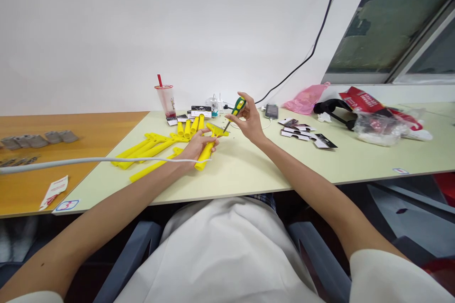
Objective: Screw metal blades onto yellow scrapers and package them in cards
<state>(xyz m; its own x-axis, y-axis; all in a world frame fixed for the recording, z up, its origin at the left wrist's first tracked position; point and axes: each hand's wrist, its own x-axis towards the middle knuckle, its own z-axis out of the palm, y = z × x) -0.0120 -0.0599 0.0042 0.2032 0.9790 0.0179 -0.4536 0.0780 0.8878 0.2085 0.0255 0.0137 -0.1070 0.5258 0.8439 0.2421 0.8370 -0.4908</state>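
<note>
My left hand [195,147] is wrapped round a yellow scraper [205,155], its wide head pointing up and away from me. In my right hand [251,122] is a screwdriver [237,107] with a green and yellow handle, pinched between thumb and fingers. The screwdriver's thin shaft slants down to the right end of the scraper's head; whether the tip sits in a screw is too small to tell. Several more yellow scrapers [144,150] lie in a pile on the table beside and beyond my left hand.
A plastic cup [166,99] with a red straw stands behind the pile. Printed cards [305,133] and a phone [272,111] lie to the right. Farther right are a pink bag [305,99] and clear plastic wrapping [378,128]. A white cable [106,159] crosses over my left forearm.
</note>
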